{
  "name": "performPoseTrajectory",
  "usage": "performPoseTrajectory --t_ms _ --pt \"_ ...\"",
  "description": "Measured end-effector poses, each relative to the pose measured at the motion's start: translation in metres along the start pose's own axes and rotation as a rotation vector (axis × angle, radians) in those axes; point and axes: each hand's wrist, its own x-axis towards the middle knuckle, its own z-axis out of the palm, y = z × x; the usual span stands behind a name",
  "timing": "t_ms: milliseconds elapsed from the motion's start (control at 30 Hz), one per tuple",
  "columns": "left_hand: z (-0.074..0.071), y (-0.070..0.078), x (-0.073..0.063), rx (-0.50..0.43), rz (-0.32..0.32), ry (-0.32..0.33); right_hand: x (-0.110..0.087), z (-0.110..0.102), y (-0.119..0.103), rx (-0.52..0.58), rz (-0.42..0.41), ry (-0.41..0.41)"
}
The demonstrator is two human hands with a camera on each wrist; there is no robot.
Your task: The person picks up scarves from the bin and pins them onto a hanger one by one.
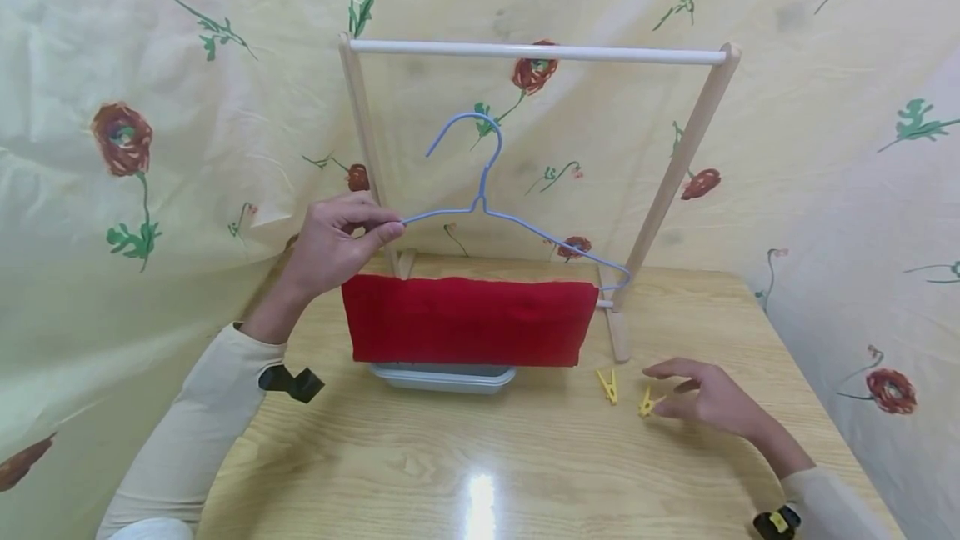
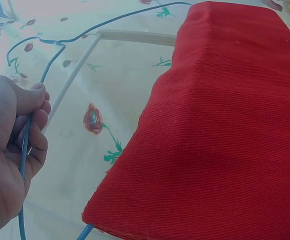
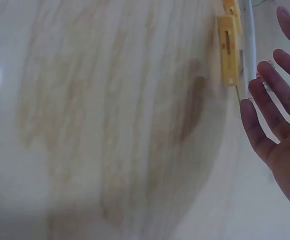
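My left hand point(image 1: 337, 244) grips the left shoulder of a blue wire hanger point(image 1: 480, 182), thumb against curled fingers; the left wrist view shows the wire running through them. Over the hanger's lower bar hangs a folded red cloth point(image 1: 472, 321), its ribbed weave plain in the left wrist view. The hanger's hook stands upright, below the rack's top rail. On the right, my right hand point(image 1: 708, 398) is low over the table beside a yellow clothespin point(image 1: 647, 403). Its fingers are spread and slightly bent in the right wrist view, apart from the nearer clothespin point(image 3: 228, 52).
A second yellow clothespin point(image 1: 607, 387) lies left of the first. Behind the cloth stands a wooden rack with a white top rail point(image 1: 540, 51). A pale shallow tray point(image 1: 442, 382) sits partly under the cloth on the wood-grain table point(image 1: 375, 473). Flowered fabric point(image 1: 225, 107) hangs around.
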Motion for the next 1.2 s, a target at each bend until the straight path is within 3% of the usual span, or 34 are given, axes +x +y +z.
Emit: performPoseTrajectory --t_ms 300,500,900,1200 --pt "-0.001 0.000 0.000 -0.002 0.002 -0.001 -0.002 0.005 0.013 -0.075 0.060 -0.046" --pt "-0.001 0.000 0.000 -0.002 0.006 -0.002 -0.001 0.008 0.018 -0.111 0.056 -0.058" --pt "-0.001 -0.003 -0.001 -0.010 0.015 0.002 0.002 0.005 0.019 -0.084 0.080 -0.132" --pt "-0.001 -0.007 0.000 -0.032 0.027 0.009 -0.001 -0.002 0.013 -0.066 0.026 -0.103"
